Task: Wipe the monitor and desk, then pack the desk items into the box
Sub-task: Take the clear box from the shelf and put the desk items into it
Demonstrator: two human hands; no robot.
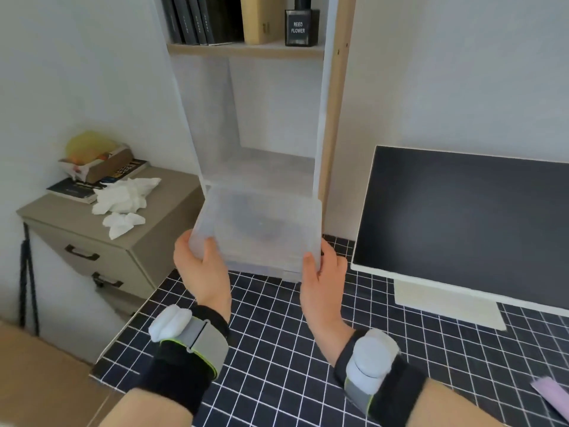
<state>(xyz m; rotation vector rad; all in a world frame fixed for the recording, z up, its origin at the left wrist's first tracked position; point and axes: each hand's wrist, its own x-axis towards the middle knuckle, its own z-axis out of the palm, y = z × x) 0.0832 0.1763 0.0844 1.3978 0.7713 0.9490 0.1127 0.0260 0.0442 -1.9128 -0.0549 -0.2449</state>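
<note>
A clear plastic box is held tilted above the back left of the desk, which has a black cloth with a white grid. My left hand grips the box's left near corner and my right hand grips its right near corner. The box looks empty. The monitor, dark screen in a white frame, stands on the desk to the right. A pale purple item lies at the desk's right front edge.
A white open shelf unit stands behind the box, with books and a reed diffuser bottle on its upper shelf. Left of the desk is a beige drawer cabinet carrying crumpled white tissues, books and a small carton.
</note>
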